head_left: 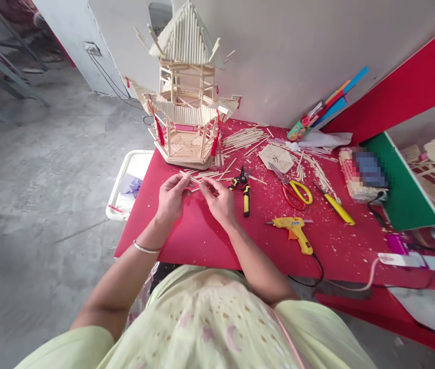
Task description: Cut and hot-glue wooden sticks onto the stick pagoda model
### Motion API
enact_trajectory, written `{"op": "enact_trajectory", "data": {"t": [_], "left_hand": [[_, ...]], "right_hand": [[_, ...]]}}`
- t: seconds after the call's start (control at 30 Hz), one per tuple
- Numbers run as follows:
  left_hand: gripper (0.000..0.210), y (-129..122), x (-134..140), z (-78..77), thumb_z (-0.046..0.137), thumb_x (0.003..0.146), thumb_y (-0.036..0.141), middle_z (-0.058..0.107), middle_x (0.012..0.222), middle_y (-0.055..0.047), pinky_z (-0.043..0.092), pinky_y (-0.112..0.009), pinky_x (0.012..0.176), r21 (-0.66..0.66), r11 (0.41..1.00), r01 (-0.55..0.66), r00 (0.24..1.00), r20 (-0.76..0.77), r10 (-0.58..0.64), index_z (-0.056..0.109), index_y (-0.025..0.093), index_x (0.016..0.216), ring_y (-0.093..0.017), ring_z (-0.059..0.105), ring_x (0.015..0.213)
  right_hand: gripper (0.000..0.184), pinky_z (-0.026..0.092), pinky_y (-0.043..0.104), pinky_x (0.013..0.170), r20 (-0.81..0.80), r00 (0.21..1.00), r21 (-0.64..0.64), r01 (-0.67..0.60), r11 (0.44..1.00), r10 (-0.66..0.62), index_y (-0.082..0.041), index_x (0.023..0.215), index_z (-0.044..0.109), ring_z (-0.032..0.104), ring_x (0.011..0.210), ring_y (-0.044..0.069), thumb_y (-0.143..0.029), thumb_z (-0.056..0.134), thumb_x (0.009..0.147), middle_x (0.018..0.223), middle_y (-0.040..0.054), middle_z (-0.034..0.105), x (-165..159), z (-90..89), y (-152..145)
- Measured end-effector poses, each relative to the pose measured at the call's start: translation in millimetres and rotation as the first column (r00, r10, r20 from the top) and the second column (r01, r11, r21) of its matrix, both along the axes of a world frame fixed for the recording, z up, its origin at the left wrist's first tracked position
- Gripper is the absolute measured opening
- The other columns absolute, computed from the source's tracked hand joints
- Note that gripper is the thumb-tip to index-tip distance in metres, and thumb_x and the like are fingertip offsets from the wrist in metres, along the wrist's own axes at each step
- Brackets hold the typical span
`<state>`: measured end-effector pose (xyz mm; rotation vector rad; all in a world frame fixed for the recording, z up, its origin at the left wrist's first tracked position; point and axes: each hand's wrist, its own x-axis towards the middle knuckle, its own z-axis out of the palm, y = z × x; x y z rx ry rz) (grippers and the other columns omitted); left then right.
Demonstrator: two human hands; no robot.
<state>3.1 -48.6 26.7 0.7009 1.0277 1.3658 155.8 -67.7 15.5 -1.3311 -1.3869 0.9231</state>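
Both of my hands meet over the near part of the red table, pinching thin pale wooden sticks between the fingertips. My left hand is closed on the left end, and my right hand grips the right side. How many sticks they hold is hard to make out. Just beyond my hands stands a pagoda model built of the same sticks, with red tassels at its corners. Black-and-yellow cutting pliers lie right beside my right hand.
On the red table lie scattered sticks, a hexagonal stick panel, scissors, a yellow utility knife and a corded yellow glue gun. A pen cup stands by the wall. Left of the table is a white tray.
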Motion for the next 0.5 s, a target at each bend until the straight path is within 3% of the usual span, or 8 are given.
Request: {"op": "enact_trajectory", "data": {"t": [0.1, 0.2, 0.3, 0.4, 0.47, 0.5], "left_hand": [[0.032, 0.3, -7.0, 3.9, 0.092, 0.073, 0.042, 0.064, 0.067, 0.001, 0.043, -0.02, 0.055, 0.068, 0.998, 0.009, 0.988, -0.156, 0.002, 0.073, 0.017, 0.074, -0.007, 0.054, 0.059], [0.031, -5.5, -6.6, -1.5, 0.093, 0.07, 0.043, 0.062, 0.063, 0.001, 0.041, -0.02, 0.052, 0.012, 1.0, 0.026, 0.989, -0.149, -0.024, 0.076, 0.017, 0.074, -0.007, 0.051, 0.054], [0.032, -17.7, -5.0, -12.6, 0.094, 0.069, 0.043, 0.06, 0.059, 0.001, 0.04, -0.02, 0.049, -0.059, 0.995, 0.075, 0.984, -0.154, -0.084, 0.076, 0.017, 0.074, -0.007, 0.049, 0.05], [0.036, -21.2, -15.0, -18.0, 0.091, 0.073, 0.05, 0.062, 0.06, 0.0, 0.041, -0.022, 0.048, -0.093, 0.982, 0.162, 0.952, -0.248, -0.181, 0.079, 0.017, 0.082, -0.009, 0.051, 0.05], [0.037, -9.9, -30.6, -15.1, 0.087, 0.077, 0.052, 0.068, 0.069, -0.002, 0.045, -0.023, 0.054, -0.008, 0.995, 0.096, 0.9, -0.427, -0.09, 0.081, 0.019, 0.094, -0.011, 0.056, 0.057], [0.036, -0.5, -40.0, -12.2, 0.086, 0.079, 0.051, 0.071, 0.077, -0.003, 0.047, -0.023, 0.058, 0.097, 0.995, 0.006, 0.844, -0.535, 0.047, 0.082, 0.02, 0.097, -0.012, 0.058, 0.063]], "right_hand": [[0.043, 0.06, 0.028, 0.085, -0.039, 0.999, 0.018, -0.026, 1.0, 0.027, -0.023, 0.128, 0.074, 0.075, 0.092, 0.018, -0.051, 0.07, 0.095, 0.11, 0.006, 0.081, 0.3, 0.1, -1.0], [0.039, 0.059, 0.028, 0.084, -0.003, 0.993, 0.031, -0.116, 0.993, 0.116, -0.024, 0.129, 0.074, 0.075, 0.097, 0.019, -0.046, 0.071, 0.096, 0.112, 0.0052, 0.081, 0.9, 2.7, -2.2], [0.031, 0.057, 0.028, 0.083, 0.15, 0.969, 0.027, -0.205, 0.978, 0.198, -0.025, 0.12, 0.079, 0.074, 0.094, 0.019, -0.045, 0.067, 0.1, 0.11, 0.0047, 0.081, 4.5, 4.2, -6.6], [0.027, 0.053, 0.029, 0.079, 0.402, 0.899, 0.039, -0.207, 0.978, 0.175, -0.025, 0.11, 0.081, 0.072, 0.086, 0.018, -0.042, 0.061, 0.105, 0.098, 0.0051, 0.08, 15.7, 2.5, -19.0], [0.026, 0.05, 0.03, 0.077, 0.588, 0.797, 0.049, -0.209, 0.977, 0.14, -0.025, 0.105, 0.082, 0.069, 0.086, 0.02, -0.038, 0.059, 0.107, 0.092, 0.0058, 0.077, 27.1, 0.7, -31.9], [0.026, 0.049, 0.031, 0.076, 0.658, 0.742, 0.049, -0.21, 0.976, 0.127, -0.025, 0.103, 0.082, 0.068, 0.086, 0.02, -0.037, 0.059, 0.106, 0.089, 0.006, 0.076, 33.1, -0.3, -38.9]]}}
